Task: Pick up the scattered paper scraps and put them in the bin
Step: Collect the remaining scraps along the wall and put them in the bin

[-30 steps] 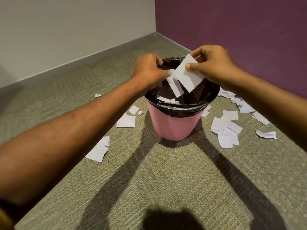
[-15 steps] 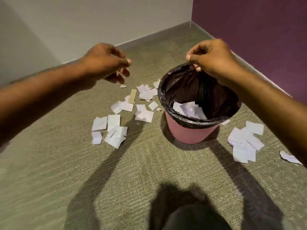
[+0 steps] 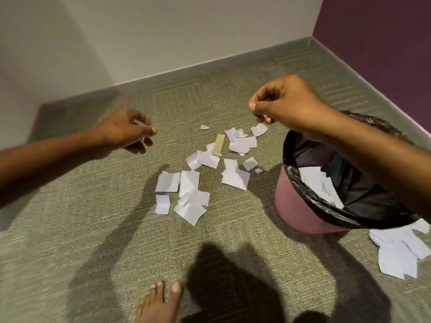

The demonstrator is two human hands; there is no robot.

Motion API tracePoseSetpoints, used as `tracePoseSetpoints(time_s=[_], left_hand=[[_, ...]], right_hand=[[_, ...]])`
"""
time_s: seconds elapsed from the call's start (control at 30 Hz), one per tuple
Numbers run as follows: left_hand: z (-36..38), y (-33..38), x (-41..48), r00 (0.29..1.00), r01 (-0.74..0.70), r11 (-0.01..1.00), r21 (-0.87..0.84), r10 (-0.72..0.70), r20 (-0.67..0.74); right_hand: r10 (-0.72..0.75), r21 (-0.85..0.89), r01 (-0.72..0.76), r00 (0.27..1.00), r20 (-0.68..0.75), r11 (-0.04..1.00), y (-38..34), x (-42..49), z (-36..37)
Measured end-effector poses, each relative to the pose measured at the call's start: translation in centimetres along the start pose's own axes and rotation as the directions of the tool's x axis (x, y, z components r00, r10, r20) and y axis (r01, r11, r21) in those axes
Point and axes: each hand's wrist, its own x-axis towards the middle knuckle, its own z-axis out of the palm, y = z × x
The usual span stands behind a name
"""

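Note:
A pink bin [image 3: 296,206] with a black liner stands on the carpet at the right, with several white scraps [image 3: 319,183] inside it. More white paper scraps [image 3: 190,185] lie scattered on the floor left of the bin, with a tan strip [image 3: 218,148] among them. My right hand [image 3: 286,101] hovers above the floor just left of the bin's far rim, fingers pinched together with nothing visible in them. My left hand [image 3: 126,134] is blurred, out to the left of the scraps, its fingers loosely apart and empty.
Another heap of scraps [image 3: 401,250] lies right of the bin. A bare foot [image 3: 161,304] stands at the bottom edge. A grey wall [image 3: 186,31] closes the back and a purple wall [image 3: 384,43] the right, meeting in a corner.
The scrap both hands held over the bin is gone from them. The left hand swung out to the left, the right hand drifted left off the bin, and the view turned left.

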Motion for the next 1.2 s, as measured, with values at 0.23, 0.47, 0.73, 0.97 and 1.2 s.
tracePoseSetpoints(time_s=[0.23, 0.47, 0.73, 0.97, 1.2], left_hand=[[4.6, -10.4, 6.6, 0.997, 0.044, 0.991, -0.127, -0.035, 0.071], [10.0, -17.0, 8.7, 0.983, -0.129, 0.988, -0.079, 0.138, 0.12], [12.9, -21.2, 10.2, 0.951, -0.222, 0.968, 0.115, 0.189, 0.245], [15.2, -22.3, 11.2, 0.957, -0.267, 0.875, 0.404, 0.192, 0.216], [14.9, -21.6, 10.6, 0.947, -0.32, 0.803, 0.502, 0.259, 0.19]], right_hand=[[0.049, -0.004, -0.049, 0.993, 0.104, 0.999, -0.7, 5.2, 8.6], [0.273, 0.264, -0.299, 0.953, 0.131, 0.917, 1.1, 6.8, 19.3], [0.258, 0.023, -0.27, 0.938, 0.233, 0.962, 8.5, 2.2, 29.6], [0.014, -0.437, 0.195, 0.903, 0.43, 0.878, 10.3, -1.1, 33.2], [-0.181, -0.573, 0.38, 0.91, 0.374, 0.726, 11.1, -1.8, 35.1]])
